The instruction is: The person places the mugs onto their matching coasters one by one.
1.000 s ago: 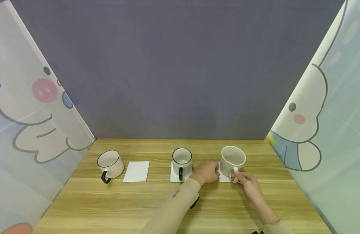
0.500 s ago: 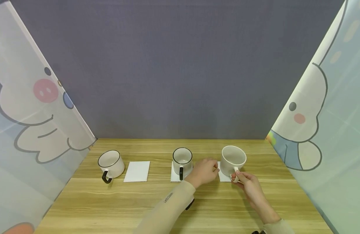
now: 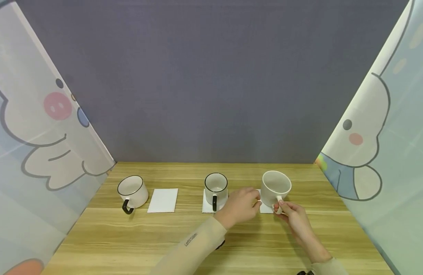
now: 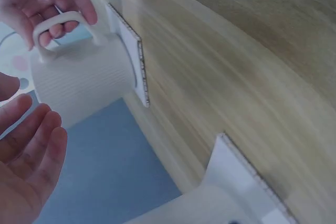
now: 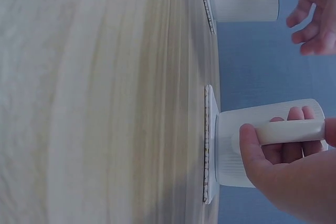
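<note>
A plain white mug (image 3: 276, 189) stands upright on a white square coaster (image 3: 265, 209) at the right of the table. My right hand (image 3: 296, 221) holds its handle, the fingers curled round it in the right wrist view. Just left of that mug hovers my left hand (image 3: 241, 205), its fingers loosely bent and apart from the mug; the left wrist view shows nothing in this hand (image 4: 26, 156). A white mug with black rim and handle (image 3: 216, 187) sits on the middle coaster (image 3: 207, 208), beside my left wrist.
At the far left a wider black-rimmed mug (image 3: 135, 193) stands directly on the wooden table (image 3: 128, 240). A bare white coaster (image 3: 163, 200) lies right of it. Under my left forearm a black piece (image 3: 220, 245) peeks out, mostly hidden. A grey wall (image 3: 211, 84) closes the back.
My left hand has drawn slightly left, away from the plain mug, and its forearm covers more of the black piece. My right hand keeps holding the handle. The view has shifted a little.
</note>
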Tool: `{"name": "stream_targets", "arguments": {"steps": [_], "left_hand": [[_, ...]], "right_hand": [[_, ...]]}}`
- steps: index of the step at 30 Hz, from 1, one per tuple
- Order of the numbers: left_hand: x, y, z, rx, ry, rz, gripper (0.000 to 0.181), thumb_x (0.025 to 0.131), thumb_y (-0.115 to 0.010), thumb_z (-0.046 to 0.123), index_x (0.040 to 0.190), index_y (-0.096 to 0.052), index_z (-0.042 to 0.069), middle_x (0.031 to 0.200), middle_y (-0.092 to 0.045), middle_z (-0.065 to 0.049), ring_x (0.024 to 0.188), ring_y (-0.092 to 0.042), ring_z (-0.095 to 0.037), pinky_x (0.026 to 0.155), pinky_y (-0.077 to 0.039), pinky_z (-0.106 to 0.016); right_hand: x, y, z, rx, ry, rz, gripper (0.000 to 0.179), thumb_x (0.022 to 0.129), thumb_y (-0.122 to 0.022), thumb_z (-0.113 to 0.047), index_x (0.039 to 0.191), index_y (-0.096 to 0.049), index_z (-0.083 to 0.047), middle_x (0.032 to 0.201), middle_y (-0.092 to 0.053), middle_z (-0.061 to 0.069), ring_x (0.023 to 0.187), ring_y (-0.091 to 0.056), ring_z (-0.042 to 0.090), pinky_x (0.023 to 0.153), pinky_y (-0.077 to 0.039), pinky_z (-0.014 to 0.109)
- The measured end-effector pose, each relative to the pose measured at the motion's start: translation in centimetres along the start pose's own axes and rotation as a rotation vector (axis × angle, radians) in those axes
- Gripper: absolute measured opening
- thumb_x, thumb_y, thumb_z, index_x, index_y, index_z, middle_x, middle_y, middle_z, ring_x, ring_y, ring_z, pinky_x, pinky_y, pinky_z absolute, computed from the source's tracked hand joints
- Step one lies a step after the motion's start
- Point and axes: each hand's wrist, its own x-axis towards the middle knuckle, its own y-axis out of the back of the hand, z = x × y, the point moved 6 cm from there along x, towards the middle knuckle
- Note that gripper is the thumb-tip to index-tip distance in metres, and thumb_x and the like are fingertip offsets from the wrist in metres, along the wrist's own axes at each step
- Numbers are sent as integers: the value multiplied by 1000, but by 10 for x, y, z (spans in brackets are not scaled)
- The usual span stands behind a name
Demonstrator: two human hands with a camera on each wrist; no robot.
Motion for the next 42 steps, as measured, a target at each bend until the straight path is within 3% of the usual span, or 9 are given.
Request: {"name": "stream_targets", "arguments": {"steps": [5,13,17,27,33,37,42], "left_hand": [[-8,9,2,27,-45,33,7,95,-65,23,96,-71,18,90,-65,8,82,-60,-6,66,-50,-19],[-25,26,-5,62,-74,83,9,97,-64,21,99,-72,17,105,-70,6,102,-67,-12,89,-54,-25],[-32,36,-9,56,-74,113,8,97,-65,21,99,-72,16,107,-72,5,102,-68,-13,91,-54,-26],[-54,53,-32,-11,-32,181,9,97,-68,17,103,-72,12,101,-70,3,94,-67,-15,80,-56,-29],[-71,63,-51,-66,-19,269,5,95,-70,12,99,-72,11,94,-69,1,82,-63,-15,71,-54,-30],[-83,68,-65,-120,43,293,4,94,-70,11,98,-71,11,94,-68,0,81,-62,-14,71,-54,-30],[-97,74,-80,-135,117,306,5,93,-70,11,98,-70,11,97,-69,2,91,-66,-16,80,-56,-35]], "right_hand": [[0,0,1,-15,0,-7,37,108,-48,-13,107,-61,21,98,-63,7,95,-62,12,88,-58,28],[-1,-1,1,-9,0,-8,33,108,-49,-13,101,-66,14,99,-64,14,93,-63,13,87,-58,28],[-1,-1,1,-2,3,-5,31,108,-49,-11,100,-66,13,98,-64,14,91,-63,12,86,-58,28],[0,0,1,-35,-3,-11,36,109,-47,-14,106,-63,18,100,-64,11,95,-62,12,89,-57,28],[-1,1,0,-55,-3,-14,40,109,-47,-17,110,-61,20,100,-63,8,96,-61,9,89,-57,27],[-1,1,-1,-57,-3,-19,39,109,-47,-17,109,-61,19,100,-63,8,96,-61,9,90,-57,28],[-1,1,-2,-68,-3,-28,40,110,-46,-17,110,-60,20,102,-63,9,97,-61,10,90,-57,27]]}}
